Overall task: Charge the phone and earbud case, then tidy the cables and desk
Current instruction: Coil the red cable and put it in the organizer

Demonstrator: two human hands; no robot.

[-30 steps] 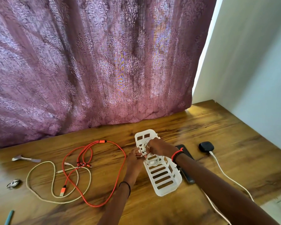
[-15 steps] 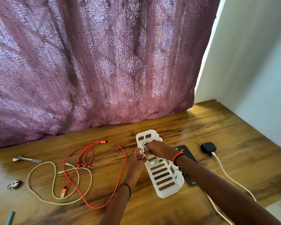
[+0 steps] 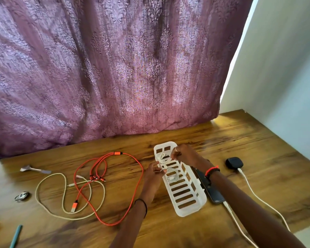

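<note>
A white slotted plastic basket (image 3: 186, 201) lies on the wooden desk (image 3: 240, 140). A thin white cable (image 3: 172, 176) sits coiled inside its far half. My right hand (image 3: 183, 153) is over the basket's far end and pinches a bunch of that cable. My left hand (image 3: 155, 171) is at the basket's left rim and pinches another part of it. A dark phone (image 3: 213, 192) lies right of the basket, partly under my right forearm, with a white cable plugged in. The black earbud case (image 3: 233, 162) sits further right, also plugged into a white cable (image 3: 254, 192).
An orange multi-head cable (image 3: 129, 178) and a beige cable (image 3: 50, 176) lie tangled on the left. A spoon (image 3: 34, 169) and a small metal clip (image 3: 21, 196) sit at the far left, a teal pen (image 3: 16, 235) at the front edge. A purple curtain (image 3: 115, 68) hangs behind.
My right hand has moved a little toward the basket's far end, drawing the white cable with it. My left hand stays at the left rim. The view has tilted up slightly.
</note>
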